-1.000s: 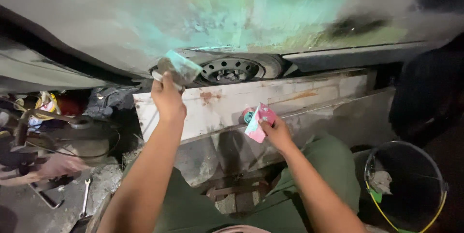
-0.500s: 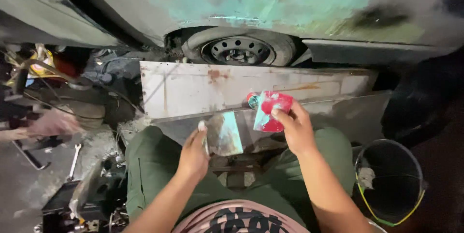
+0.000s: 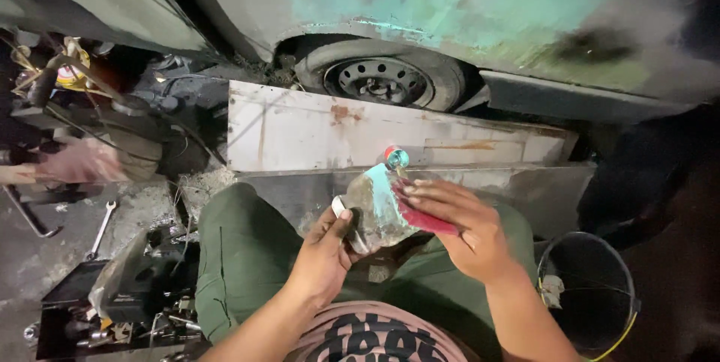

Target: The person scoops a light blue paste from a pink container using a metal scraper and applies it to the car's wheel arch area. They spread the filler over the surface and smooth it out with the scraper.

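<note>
Scraper blade [image 3: 375,208] gripped by left hand [image 3: 326,253]; right hand [image 3: 465,231] pinches red spreader [image 3: 420,216] against it. Rusty metal panel [image 3: 315,133] and wheel [image 3: 382,81] far, black bucket [image 3: 589,294] right, spanner [image 3: 100,231] left.

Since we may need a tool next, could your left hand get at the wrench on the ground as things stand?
Probably not at once: the left hand grips the smeared scraper, and the wrench lies beyond the knee.

Metal panel [image 3: 300,133] and tyre [image 3: 382,81] ahead; bucket [image 3: 589,287] at right.
</note>
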